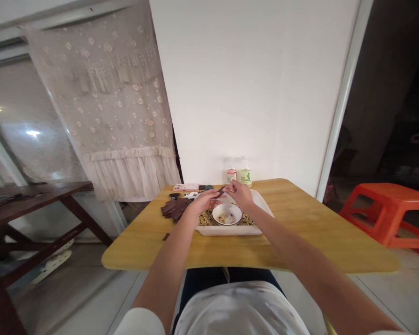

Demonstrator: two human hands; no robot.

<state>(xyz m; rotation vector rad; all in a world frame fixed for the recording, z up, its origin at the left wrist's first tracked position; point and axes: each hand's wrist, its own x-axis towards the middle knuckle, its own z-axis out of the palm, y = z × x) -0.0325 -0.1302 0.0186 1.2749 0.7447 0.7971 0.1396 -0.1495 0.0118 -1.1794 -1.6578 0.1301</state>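
My left hand (206, 201) is held palm up over the left part of the tray, its fingers around one end of a small dark brown strip (221, 191). Close beside it, my right hand (240, 191) pinches at the strip's other end; its fingertips are too small to make out fully. Below both hands a white bowl (226, 206) with a dark rim stands in a white tray (230, 231), with a few small light pieces inside. Small yellowish and dark bead-like grains (206, 218) cover the tray around the bowl.
A pile of dark brown strips (174, 209) lies left of the tray on the wooden table (300, 232). A pink phone-like object (185, 187) and two labelled bottles (245, 175) stand farther back. An orange stool (391, 204) is at the right.
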